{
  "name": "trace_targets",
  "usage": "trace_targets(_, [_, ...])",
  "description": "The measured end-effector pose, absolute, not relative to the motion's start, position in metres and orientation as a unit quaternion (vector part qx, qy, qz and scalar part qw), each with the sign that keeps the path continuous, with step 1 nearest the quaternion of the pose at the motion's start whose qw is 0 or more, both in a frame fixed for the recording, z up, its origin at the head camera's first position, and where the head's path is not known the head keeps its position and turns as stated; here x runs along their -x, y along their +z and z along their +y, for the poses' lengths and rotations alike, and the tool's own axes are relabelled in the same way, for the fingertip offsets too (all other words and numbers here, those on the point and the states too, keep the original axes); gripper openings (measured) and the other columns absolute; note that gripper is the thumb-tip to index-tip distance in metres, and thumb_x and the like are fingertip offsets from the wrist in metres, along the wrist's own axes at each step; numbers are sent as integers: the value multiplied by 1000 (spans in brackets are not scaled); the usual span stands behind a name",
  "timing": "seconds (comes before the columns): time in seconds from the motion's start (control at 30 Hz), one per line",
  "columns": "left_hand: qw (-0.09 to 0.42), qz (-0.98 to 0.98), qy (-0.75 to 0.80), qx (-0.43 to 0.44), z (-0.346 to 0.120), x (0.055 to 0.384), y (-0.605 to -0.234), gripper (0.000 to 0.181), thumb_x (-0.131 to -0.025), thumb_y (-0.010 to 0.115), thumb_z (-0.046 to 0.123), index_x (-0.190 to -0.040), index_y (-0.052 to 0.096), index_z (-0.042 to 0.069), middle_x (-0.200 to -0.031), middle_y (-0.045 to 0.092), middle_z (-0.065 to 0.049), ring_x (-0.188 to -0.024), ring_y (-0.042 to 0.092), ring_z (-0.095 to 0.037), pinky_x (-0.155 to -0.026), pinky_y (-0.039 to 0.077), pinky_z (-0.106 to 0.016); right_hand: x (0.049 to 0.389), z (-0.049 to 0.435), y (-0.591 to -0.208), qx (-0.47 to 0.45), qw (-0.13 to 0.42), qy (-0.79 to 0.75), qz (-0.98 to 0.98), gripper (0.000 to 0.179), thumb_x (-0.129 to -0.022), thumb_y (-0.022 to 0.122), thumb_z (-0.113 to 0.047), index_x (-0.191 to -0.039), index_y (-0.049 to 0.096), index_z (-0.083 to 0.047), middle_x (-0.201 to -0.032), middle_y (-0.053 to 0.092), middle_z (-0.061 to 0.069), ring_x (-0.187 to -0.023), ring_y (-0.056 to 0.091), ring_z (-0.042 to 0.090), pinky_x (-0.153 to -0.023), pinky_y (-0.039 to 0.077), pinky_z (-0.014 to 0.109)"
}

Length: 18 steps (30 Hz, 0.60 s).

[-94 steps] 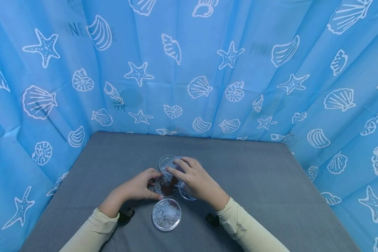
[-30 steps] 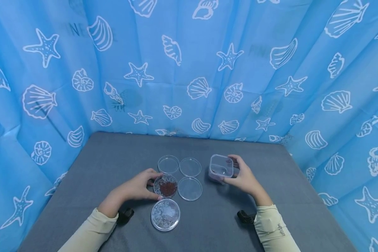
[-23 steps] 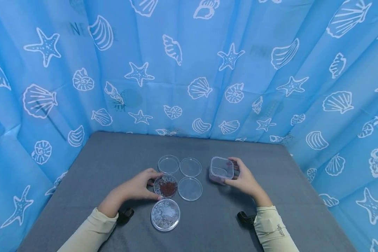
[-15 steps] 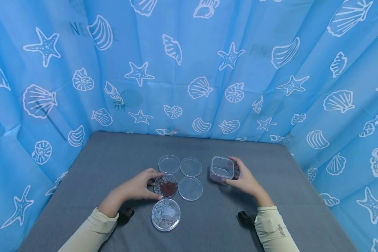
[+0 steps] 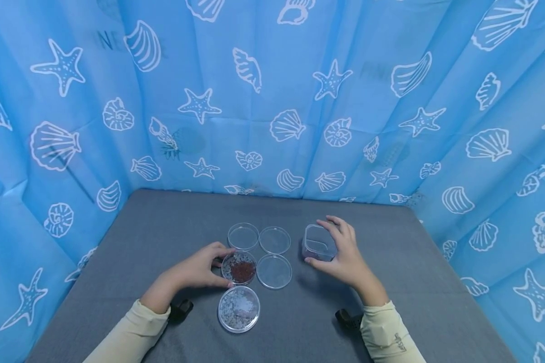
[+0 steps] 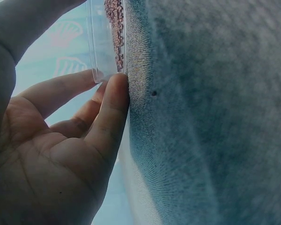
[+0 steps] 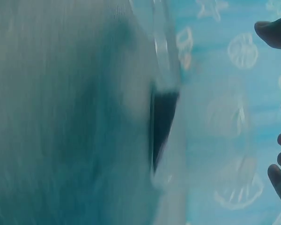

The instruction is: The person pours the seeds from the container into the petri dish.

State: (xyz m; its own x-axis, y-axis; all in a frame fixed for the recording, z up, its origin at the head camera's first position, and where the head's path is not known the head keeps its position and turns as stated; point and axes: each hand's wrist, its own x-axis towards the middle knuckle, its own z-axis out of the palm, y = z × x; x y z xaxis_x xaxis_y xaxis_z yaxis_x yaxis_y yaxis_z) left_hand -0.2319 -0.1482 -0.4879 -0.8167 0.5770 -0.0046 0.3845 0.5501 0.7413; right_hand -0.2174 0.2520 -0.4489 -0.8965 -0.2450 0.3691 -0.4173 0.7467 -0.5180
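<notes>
A grey counter (image 5: 200, 214) fills the lower half of the head view, its near edge out of sight. Nearest are two pale sleeves, left (image 5: 127, 333) and right (image 5: 388, 335); small dark lettering on the right one cannot be read surely. Between the arms lies the near dish (image 5: 238, 330), with pale speckled contents. Just behind it, the left hand (image 5: 195, 267) grips the brown dish (image 6: 99, 42), thumb at the near side and fingers round the far side; brown grains (image 5: 242, 272) lie in it. The right dish (image 5: 274, 272) sits just beside. Farther right, past a strip of counter, stands the clear box (image 5: 315, 254), something dark low inside. The right hand (image 5: 347, 252) arches about it, fingers spread and, in its wrist view, apart from the walls. Behind sit the back-left dish (image 5: 242, 237) and back-right dish (image 5: 274, 240). Broad stretches of counter reach the back, left and right edges. Beyond hangs a blue curtain (image 5: 263, 111) of shells and starfish, faint letters at upper left reading "NE".
</notes>
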Motion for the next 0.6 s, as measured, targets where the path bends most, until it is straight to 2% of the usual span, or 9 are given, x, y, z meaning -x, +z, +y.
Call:
trace_targets(0.13, [125,873,384,-274,-148,231,-486,89,-79,96,29,-152,54,-1,-132,59,-14,-120,64,-28,-103,62,-36,209,233,-445,-230,149,284,-919,87,-74,97,-36,-149,59,-15,-154,49,12,-145,38,38,-108,48,70])
trace_targets(0.23, [125,873,384,-273,-148,230,-484,89,-79,96,28,-152,54,-2,-132,59,-15,-120,64,-28,-103,62,-36,203,219,-446,-267,136,277,-913,82,-75,97,-37,-145,62,-13,-141,57,9,-131,54,32,-104,57,57])
trace_targets(0.3, [125,874,383,-272,-148,230,-484,89,-79,96,28,-153,54,-1,-132,59,-15,-120,65,-28,-103,62,-36,201,211,-447,-287,120,270,-911,79,-77,96,-38,-143,63,-12,-135,60,5,-119,62,27,-96,62,46])
trace_targets(0.37, [125,874,383,-270,-148,230,-484,89,-79,96,28,-152,54,-1,-133,59,-15,-119,65,-28,-102,62,-37,200,205,-448,-303,102,268,-909,76,-78,95,-38,-141,63,-10,-130,62,4,-107,66,24,-88,63,36])
trace_targets(0.47, [124,875,383,-270,-148,230,-484,90,-79,96,28,-152,54,-1,-133,59,-15,-119,65,-27,-102,62,-37,200,199,-450,-309,72,265,-910,75,-78,94,-39,-140,64,-10,-122,66,4,-98,65,22,-79,58,28])
trace_targets(0.6, [127,874,384,-270,-148,230,-486,89,-78,96,29,-152,55,0,-133,59,-14,-119,65,-27,-102,62,-37,200,196,-451,-291,24,267,-918,76,-77,94,-42,-138,65,-6,-115,70,8,-98,65,22,-79,58,30])
